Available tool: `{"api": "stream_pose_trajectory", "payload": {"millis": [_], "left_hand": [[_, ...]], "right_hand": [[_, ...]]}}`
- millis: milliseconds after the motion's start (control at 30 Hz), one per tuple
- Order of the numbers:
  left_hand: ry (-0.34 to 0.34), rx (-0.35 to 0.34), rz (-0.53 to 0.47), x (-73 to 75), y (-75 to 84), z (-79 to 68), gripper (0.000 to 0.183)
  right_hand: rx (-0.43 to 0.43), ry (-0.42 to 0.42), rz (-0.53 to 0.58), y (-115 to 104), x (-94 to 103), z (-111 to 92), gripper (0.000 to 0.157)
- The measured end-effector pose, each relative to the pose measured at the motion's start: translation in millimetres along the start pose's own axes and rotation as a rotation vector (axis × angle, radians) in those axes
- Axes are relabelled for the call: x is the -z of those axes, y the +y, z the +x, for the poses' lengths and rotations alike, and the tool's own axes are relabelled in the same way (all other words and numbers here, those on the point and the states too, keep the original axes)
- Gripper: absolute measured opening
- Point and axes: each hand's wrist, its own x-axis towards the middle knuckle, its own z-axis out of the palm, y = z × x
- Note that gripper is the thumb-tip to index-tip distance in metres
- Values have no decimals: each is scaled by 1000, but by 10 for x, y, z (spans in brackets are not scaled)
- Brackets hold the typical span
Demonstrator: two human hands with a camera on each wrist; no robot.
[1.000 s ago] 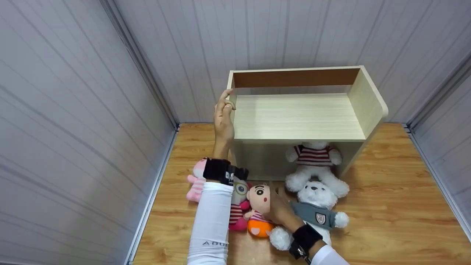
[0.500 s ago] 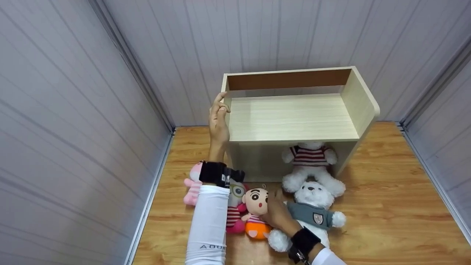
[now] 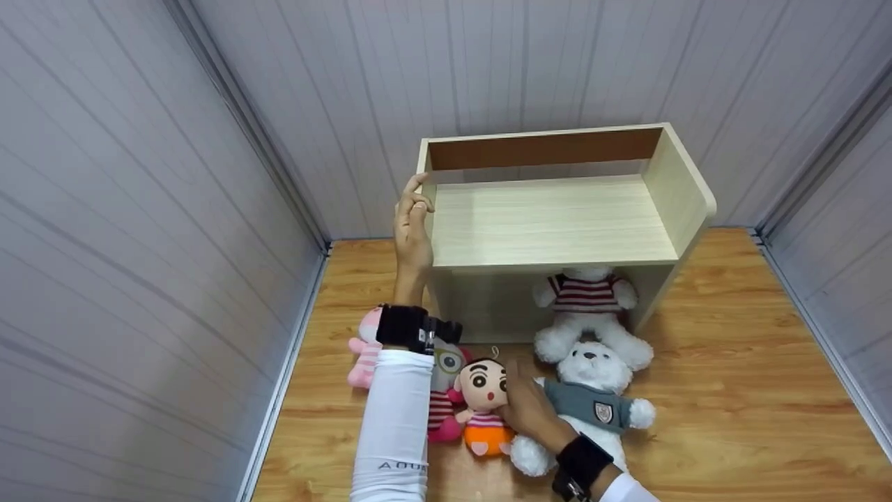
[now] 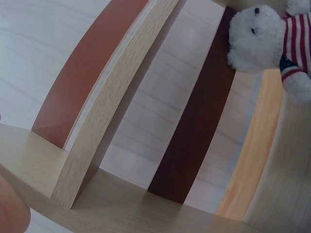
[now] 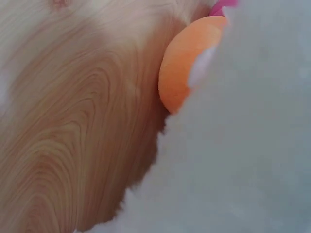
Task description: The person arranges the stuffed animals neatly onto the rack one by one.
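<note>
My left hand (image 3: 412,233) holds the front edge of the left side panel of a pale wooden shelf (image 3: 550,219). In the left wrist view, a fingertip (image 4: 10,208) shows beside that panel. My right hand (image 3: 531,411) grips the head of a small boy doll (image 3: 483,389) in orange shorts, hiding one side of its face. Right beside that hand lies a white plush bear (image 3: 596,369) in a grey-green sweater. White fur (image 5: 243,145) fills much of the right wrist view, with the doll's orange shorts (image 5: 177,63) behind it.
Inside the shelf's lower compartment sits a white bear in a striped shirt (image 3: 591,294), legs hanging out in front. A glasses-wearing plush toy (image 3: 446,366) and a pink striped toy (image 3: 364,359) lie partly behind my left forearm. Grey panel walls surround the wooden floor (image 3: 739,390).
The doll and my right hand have shifted slightly, with the doll's head a little lower and further left. My left hand stays on the shelf panel. The head view has shifted a little.
</note>
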Motion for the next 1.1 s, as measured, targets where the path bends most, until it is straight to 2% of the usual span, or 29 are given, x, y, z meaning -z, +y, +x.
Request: {"api": "stream_pose_trajectory", "payload": {"millis": [400,567,667,800,933,1100], "left_hand": [[-4,-7,9,12,-32,40,35],[-10,-9,16,13,-38,38,32],[-7,-10,12,11,-44,37,30],[-13,-24,6,10,-53,52,25],[-19,-40,8,16,-56,60,22],[-17,-37,10,31,-50,50,24]], "right_hand": [[13,-43,28,2,124,-41,58],[75,-5,8,-4,148,-49,49],[90,21,6,-17,162,-37,32],[49,33,20,-38,179,-11,20],[8,17,9,-56,189,11,24],[-40,5,68,-95,207,32,27]]}}
